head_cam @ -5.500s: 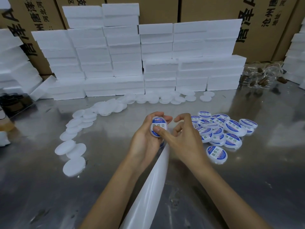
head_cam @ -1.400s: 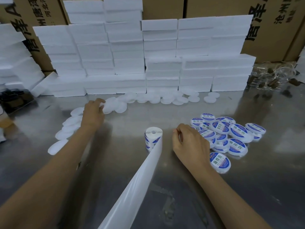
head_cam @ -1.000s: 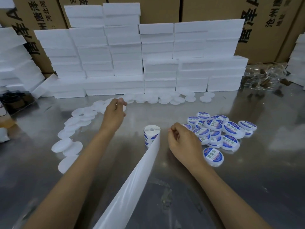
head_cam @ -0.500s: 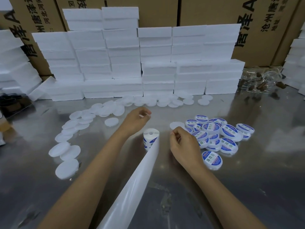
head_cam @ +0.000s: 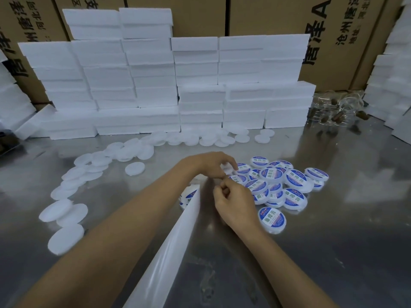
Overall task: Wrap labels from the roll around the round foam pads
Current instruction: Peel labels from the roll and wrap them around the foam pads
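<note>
I see my left hand, fingers curled, pinching a plain white foam pad at frame centre, partly hidden, tilt unclear. My right hand sits just below it at 5 o'clock, fingers curled tight; what it pinches I cannot tell. Label roll lies mostly under my left wrist, blue-white labels showing on its side. Its white backing strip has its long axis running toward 7 o'clock, out of frame. Labelled pads are piled at 3 o'clock of the hands, blue faces up. Bare pads are scattered from 9 to 12 o'clock on the metal table. Foam blocks are stacked at 12, no containers visible.
</note>
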`<state>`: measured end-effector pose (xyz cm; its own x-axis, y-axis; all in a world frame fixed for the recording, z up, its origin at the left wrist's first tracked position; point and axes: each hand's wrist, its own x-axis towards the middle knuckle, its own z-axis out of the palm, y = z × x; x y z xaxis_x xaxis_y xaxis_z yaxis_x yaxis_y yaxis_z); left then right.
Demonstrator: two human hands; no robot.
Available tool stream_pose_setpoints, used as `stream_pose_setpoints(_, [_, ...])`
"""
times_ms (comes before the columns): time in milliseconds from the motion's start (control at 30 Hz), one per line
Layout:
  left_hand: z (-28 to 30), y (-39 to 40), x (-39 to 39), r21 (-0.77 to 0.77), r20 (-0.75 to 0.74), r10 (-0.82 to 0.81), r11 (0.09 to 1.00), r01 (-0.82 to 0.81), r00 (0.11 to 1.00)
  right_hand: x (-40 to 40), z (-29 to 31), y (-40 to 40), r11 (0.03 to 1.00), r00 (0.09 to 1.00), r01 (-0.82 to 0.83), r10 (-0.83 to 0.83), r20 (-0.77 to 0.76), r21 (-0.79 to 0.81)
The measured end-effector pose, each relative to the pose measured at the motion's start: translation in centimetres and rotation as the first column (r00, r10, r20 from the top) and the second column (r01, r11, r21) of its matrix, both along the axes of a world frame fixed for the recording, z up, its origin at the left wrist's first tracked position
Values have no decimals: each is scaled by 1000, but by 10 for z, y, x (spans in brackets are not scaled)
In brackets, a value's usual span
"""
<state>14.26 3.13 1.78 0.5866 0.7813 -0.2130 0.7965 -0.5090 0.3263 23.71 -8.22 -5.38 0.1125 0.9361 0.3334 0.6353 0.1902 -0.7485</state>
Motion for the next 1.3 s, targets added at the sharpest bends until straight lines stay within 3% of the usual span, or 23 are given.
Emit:
stream_pose_setpoints(100, [8, -8, -22, -3, 251, 160, 986, -164, 955, 0, 2, 0, 1000, 999, -20, 19, -37, -23])
stream_pose_setpoints(200, [16, -26, -50, 6, 492, 297, 939, -345, 818, -1, 6, 0, 989, 974, -120, 102, -200, -82])
stream_pose_setpoints(333, [22, -59, -83, -23, 664, 383, 868, -495, 642, -6, 7, 2, 917, 884, -370, 299, -359, -147])
stream_pose_setpoints(433, [18, -85, -100, -72, 638, 466, 828, -556, 612, -10, 6, 2, 873, 867, -438, 345, -360, -217])
stream_pose_setpoints(500, [9, -101, -102, -163, 579, 520, 829, -536, 628, -10, 6, 2, 887, 879, -414, 331, -342, -206])
stream_pose_setpoints(600, [-4, -112, -97, -253, 607, 539, 827, -502, 584, -11, 4, 1, 908, 899, -376, 308, -312, -186])
stream_pose_setpoints(800, [-17, -111, -90, -339, 778, 514, 827, -448, 360, -13, 1, -1, 934, 922, -319, 266, -282, -162])
stream_pose_setpoints(867, [-23, -111, -89, -349, 800, 502, 834, -427, 327, -13, -1, 0, 944, 922, -286, 224, -316, -165])
stream_pose_setpoints(1067, [-36, -106, -83, -258, 809, 435, 867, -426, 395, -13, 5, -4, 938, 929, -281, 213, -301, -203])
stream_pose_setpoints(1300, [-43, -100, -87, -245, 842, 399, 883, -401, 363, -9, 13, -9, 941, 926, -273, 201, -320, -200])
